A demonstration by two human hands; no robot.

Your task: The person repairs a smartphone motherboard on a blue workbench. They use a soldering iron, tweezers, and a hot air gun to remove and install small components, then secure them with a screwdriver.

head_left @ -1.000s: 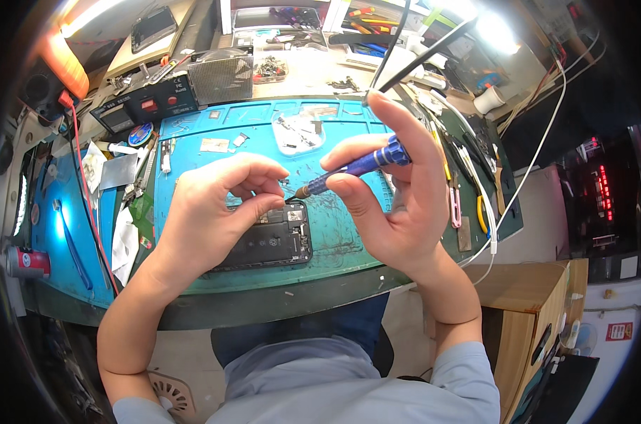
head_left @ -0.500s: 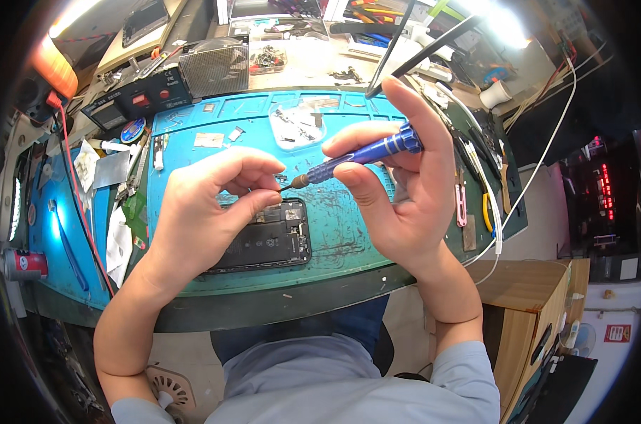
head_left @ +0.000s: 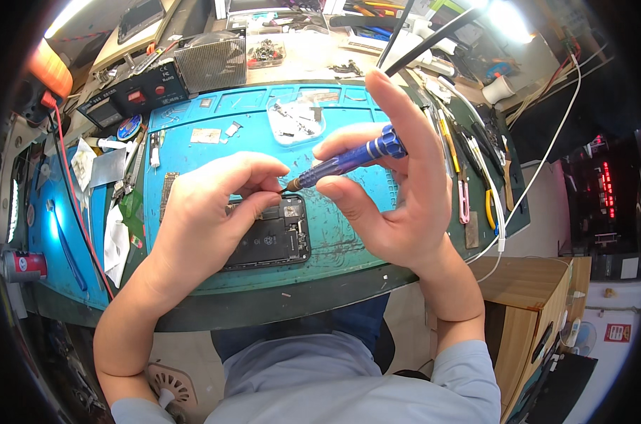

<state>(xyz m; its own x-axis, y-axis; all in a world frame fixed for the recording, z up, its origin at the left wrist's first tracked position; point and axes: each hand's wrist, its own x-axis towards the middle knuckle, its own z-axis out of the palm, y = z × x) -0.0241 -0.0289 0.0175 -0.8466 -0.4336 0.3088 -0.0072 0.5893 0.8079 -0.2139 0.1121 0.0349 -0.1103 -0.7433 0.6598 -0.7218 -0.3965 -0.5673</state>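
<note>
Over the blue mat (head_left: 363,237), the right hand (head_left: 412,208) grasped a blue screwdriver (head_left: 348,160) between thumb and fingers, one finger raised, the tool slanting down leftward. The left hand (head_left: 207,212) had thumb and fingertips brought together at its tip; whether they gripped that tip or some small part, I could not tell. Beneath them an opened black phone (head_left: 267,240) lay on the mat, partly hidden by the left hand.

Glossy metallic screwdriver (head_left: 350,161), smooth matt mat (head_left: 345,244), grained wooden cabinet (head_left: 521,286)
</note>
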